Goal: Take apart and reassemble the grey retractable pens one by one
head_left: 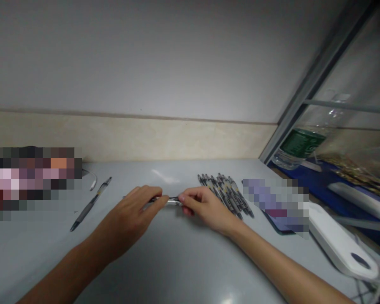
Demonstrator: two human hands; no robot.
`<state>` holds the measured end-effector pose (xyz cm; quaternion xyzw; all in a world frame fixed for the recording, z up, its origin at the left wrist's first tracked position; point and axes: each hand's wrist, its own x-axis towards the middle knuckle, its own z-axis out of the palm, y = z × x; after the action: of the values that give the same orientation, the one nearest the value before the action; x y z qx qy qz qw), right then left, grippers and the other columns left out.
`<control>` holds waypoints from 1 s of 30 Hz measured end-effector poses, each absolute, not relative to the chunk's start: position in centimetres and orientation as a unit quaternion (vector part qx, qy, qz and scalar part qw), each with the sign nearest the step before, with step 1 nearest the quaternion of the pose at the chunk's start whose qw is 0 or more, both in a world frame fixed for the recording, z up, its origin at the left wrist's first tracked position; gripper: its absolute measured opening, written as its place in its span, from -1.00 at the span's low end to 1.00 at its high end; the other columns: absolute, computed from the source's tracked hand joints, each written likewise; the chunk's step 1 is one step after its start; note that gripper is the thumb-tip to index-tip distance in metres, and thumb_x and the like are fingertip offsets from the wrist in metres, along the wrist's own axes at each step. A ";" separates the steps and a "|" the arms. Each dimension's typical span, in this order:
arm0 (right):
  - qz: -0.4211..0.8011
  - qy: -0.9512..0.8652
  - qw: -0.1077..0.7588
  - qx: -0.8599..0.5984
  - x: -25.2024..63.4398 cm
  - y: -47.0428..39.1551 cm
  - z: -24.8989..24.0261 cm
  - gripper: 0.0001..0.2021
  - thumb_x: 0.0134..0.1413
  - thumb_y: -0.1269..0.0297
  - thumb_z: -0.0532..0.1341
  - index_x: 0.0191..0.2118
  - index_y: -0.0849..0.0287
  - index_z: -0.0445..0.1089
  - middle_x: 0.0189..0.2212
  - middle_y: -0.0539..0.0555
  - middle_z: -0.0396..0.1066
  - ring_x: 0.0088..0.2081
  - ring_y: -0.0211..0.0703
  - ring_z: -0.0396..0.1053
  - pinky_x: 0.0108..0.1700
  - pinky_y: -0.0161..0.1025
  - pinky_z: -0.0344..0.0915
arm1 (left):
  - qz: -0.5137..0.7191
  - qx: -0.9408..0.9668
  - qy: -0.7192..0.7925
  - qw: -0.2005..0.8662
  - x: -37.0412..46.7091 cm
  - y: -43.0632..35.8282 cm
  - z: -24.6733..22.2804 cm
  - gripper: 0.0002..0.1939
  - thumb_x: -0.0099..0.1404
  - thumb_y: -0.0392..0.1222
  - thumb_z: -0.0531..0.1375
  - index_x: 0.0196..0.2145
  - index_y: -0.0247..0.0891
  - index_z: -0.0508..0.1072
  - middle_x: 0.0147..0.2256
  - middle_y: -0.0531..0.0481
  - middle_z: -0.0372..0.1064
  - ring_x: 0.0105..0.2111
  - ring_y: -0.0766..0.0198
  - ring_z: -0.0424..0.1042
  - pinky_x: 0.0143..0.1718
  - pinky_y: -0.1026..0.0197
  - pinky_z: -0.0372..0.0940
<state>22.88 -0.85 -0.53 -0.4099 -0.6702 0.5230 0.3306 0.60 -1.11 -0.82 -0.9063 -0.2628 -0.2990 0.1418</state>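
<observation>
A pen (173,202) with a clear and dark barrel lies crosswise between my hands, just above the table. My left hand (136,213) is closed round one end of it, and my fingers hide that end. With thumb and fingertips, my right hand (201,207) pinches the other end. Right of my right hand lies a row of several similar grey and black pens (231,194), side by side. A single pen (91,204) with a grey grip rests slanted on the table, left of my left hand.
On the grey table (177,270), a phone-like flat thing (283,230), partly blurred out, lies at right beside a white power strip (342,245). A plastic bottle (304,141) leans beyond the metal frame (291,109). At far left, pixelation covers something near a white cable (93,181).
</observation>
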 end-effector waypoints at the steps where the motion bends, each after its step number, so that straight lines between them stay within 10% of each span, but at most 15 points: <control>1: 0.524 -0.662 0.343 -0.412 23.0 -0.8 -0.4 -0.63 0.13 0.06 0.13 -0.53 0.26 0.34 -0.65 -0.06 0.22 -0.59 -0.37 0.09 -0.50 -0.36 0.00 | -0.301 -0.903 -0.269 0.150 0.4 -1.0 -0.6 -0.76 0.28 -0.37 0.07 -0.10 -0.26 0.38 -0.19 -0.11 0.34 -0.20 0.24 0.32 -0.12 0.14 0.25; 30: 0.683 -0.507 0.349 -0.394 23.6 -0.9 -0.6 -0.67 -0.04 0.07 0.28 -0.43 0.32 0.46 -0.75 -0.14 0.07 -0.67 -0.44 -0.08 -0.59 -0.37 -0.18 | -0.244 -0.887 -0.345 0.184 0.9 -0.7 -0.4 -0.74 0.31 -0.42 -0.08 -0.45 -0.28 0.31 -0.52 0.00 0.19 -0.47 0.24 0.15 -0.40 0.21 0.11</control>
<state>23.64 -0.92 -0.63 -0.3936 -0.5068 0.6828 0.3491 0.95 -0.74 -0.42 -0.8874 -0.3455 -0.2438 0.1837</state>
